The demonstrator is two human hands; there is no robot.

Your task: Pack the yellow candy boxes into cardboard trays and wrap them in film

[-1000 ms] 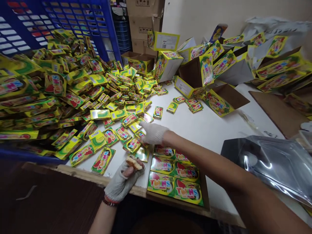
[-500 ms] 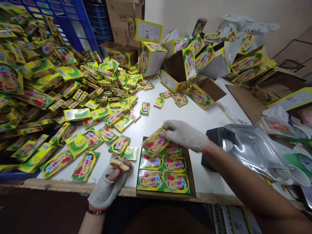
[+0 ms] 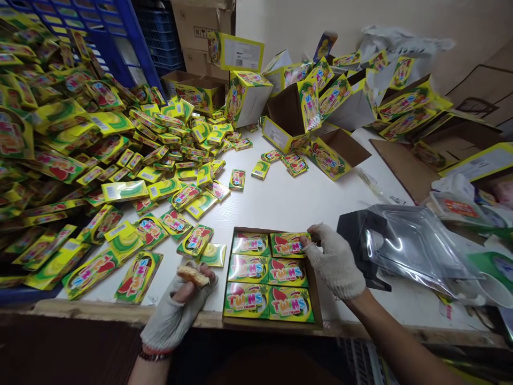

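My left hand (image 3: 176,310), in a white fingerless glove with a bead bracelet below it, is closed round a piece of bread (image 3: 194,275) at the table's front edge. My right hand (image 3: 334,259), also gloved, pinches the right end of a small yellow-green TWINS packet (image 3: 287,245) in the far right corner of an open carton (image 3: 272,323). Other TWINS packets (image 3: 247,299) lie face up in two columns in that carton. Just left of it, a loose packet (image 3: 214,254) rests on the table near my left hand.
A large heap of packets (image 3: 112,139) covers the left side, against a blue crate (image 3: 116,32). Display cartons (image 3: 248,99) stand along the back. On the right are a black tape dispenser (image 3: 356,240), clear plastic packaging (image 3: 412,240) and a white cup (image 3: 492,291).
My right hand has moved right and toward me, from above the carton's far left corner to its far right corner, bringing the packet down there. The left hand keeps the bread, almost unmoved.
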